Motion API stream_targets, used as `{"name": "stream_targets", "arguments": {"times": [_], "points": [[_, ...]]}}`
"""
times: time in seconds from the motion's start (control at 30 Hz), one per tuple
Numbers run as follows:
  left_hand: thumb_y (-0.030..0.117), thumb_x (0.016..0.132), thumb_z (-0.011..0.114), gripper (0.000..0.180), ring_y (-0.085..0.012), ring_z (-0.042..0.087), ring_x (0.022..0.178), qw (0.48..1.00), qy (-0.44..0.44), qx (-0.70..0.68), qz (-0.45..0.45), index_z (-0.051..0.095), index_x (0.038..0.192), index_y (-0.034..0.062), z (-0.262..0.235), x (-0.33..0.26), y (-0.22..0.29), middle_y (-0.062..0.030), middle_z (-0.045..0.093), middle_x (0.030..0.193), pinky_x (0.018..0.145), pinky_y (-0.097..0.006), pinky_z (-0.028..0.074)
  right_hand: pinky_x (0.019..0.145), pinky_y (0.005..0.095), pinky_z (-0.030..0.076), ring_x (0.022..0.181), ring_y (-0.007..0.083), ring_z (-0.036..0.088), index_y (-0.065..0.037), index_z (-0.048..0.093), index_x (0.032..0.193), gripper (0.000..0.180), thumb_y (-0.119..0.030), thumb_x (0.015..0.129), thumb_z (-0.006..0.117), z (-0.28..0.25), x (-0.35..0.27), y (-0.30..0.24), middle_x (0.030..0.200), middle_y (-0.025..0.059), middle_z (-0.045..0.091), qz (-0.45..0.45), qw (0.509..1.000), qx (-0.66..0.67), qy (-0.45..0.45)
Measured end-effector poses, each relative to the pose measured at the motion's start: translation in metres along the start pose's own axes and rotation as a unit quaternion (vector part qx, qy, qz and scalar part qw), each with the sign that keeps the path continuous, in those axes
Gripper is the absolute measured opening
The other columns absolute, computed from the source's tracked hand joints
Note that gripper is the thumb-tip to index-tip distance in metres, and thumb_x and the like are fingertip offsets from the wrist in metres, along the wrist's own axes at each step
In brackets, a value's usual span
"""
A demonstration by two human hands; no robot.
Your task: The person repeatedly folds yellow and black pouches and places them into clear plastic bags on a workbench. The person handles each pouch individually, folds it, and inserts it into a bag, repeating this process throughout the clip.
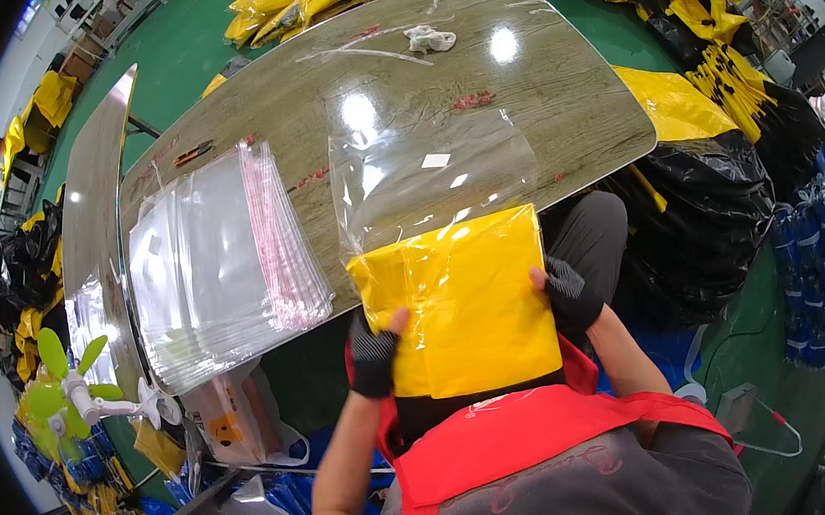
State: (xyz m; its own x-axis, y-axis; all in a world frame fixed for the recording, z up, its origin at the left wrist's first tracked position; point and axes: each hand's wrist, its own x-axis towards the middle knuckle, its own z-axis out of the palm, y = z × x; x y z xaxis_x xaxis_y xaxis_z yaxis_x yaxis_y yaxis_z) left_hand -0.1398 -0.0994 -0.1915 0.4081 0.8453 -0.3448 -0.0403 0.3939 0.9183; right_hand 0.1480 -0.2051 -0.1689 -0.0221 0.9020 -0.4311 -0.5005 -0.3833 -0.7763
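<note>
A folded yellow piece of thin material [485, 320] is held upright at the table's near edge, a dark strip showing along its lower side. A clear plastic bag [381, 195] covers at least its far part, and the bag's unfilled end lies flat on the table. My left hand [377, 352], in a dark fingerless glove, grips the left side with the thumb in front. On the right side my right hand [569, 293], gloved the same way, pinches the edge, its thumb in front. The fingers behind the yellow piece are mostly hidden.
A stack of clear bags [202, 260] with a pink-edged side lies on the wood-patterned table [295, 99]. Beyond it are an orange-black cutter [193, 154] and a crumpled white scrap [431, 39]. A green-bladed fan [79, 383] stands left; black and yellow bundles [700, 217] sit right.
</note>
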Motion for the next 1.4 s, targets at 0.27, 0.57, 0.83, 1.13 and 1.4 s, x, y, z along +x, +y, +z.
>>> {"name": "stream_targets", "arguments": {"times": [0.27, 0.57, 0.83, 1.13, 1.4], "points": [[0.029, 0.097, 0.053, 0.039, -0.0171, 0.057, 0.107, 0.996, -0.058, -0.071, 0.006, 0.052, 0.127, 0.004, -0.055, 0.013, 0.016, -0.0071, 0.06, 0.12, 0.094, -0.031, 0.044, 0.093, 0.0304, 0.045, 0.107, 0.0178, 0.059, 0.001, 0.056, 0.125, 0.052, -0.021, 0.082, 0.074, 0.015, -0.025, 0.026, 0.115, 0.009, 0.064, 0.061, 0.995, -0.049, -0.054], [0.045, 0.097, 0.047, 0.058, -0.019, 0.051, 0.118, 1.0, -0.019, -0.013, 0.021, 0.044, 0.136, 0.0022, -0.005, -0.021, -0.037, -0.0074, 0.054, 0.129, 0.1, -0.033, 0.041, 0.08, 0.0292, 0.051, 0.088, 0.015, 0.064, 0.002, 0.062, 0.111, 0.041, -0.029, 0.086, 0.07, 0.002, -0.01, 0.015, 0.098, 0.0075, 0.068, -0.001, 0.977, -0.167, 0.134], [0.043, 0.095, 0.052, 0.047, -0.0182, 0.063, 0.099, 0.969, -0.069, -0.217, -0.092, 0.057, 0.117, 0.0025, -0.015, 0.048, 0.055, -0.0082, 0.064, 0.112, 0.088, -0.031, 0.05, 0.083, 0.027, 0.049, 0.092, 0.0145, 0.063, 0.002, 0.066, 0.11, 0.041, -0.023, 0.079, 0.077, 0.005, -0.015, 0.01, 0.1, 0.0083, 0.069, 0.051, 0.993, -0.105, -0.025], [0.039, 0.089, 0.063, 0.057, -0.02, 0.059, 0.108, 0.975, -0.105, -0.159, -0.111, 0.048, 0.13, 0.0025, -0.013, 0.035, 0.023, -0.009, 0.059, 0.122, 0.093, -0.034, 0.048, 0.085, 0.0272, 0.047, 0.093, 0.0135, 0.062, 0.001, 0.061, 0.116, 0.044, -0.022, 0.081, 0.075, -0.014, -0.004, 0.031, 0.101, 0.0068, 0.069, 0.01, 0.998, -0.035, 0.059], [0.026, 0.078, 0.077, 0.068, -0.0211, 0.051, 0.121, 0.971, -0.173, -0.032, -0.163, 0.046, 0.135, 0.0051, -0.032, -0.077, -0.005, -0.0069, 0.055, 0.131, 0.103, -0.035, 0.039, 0.11, 0.0313, 0.029, 0.131, 0.0191, 0.04, -0.002, 0.027, 0.146, 0.089, -0.024, 0.077, 0.079, 0.004, -0.082, 0.06, 0.143, 0.0108, 0.042, 0.104, 0.993, -0.035, -0.051]]}}
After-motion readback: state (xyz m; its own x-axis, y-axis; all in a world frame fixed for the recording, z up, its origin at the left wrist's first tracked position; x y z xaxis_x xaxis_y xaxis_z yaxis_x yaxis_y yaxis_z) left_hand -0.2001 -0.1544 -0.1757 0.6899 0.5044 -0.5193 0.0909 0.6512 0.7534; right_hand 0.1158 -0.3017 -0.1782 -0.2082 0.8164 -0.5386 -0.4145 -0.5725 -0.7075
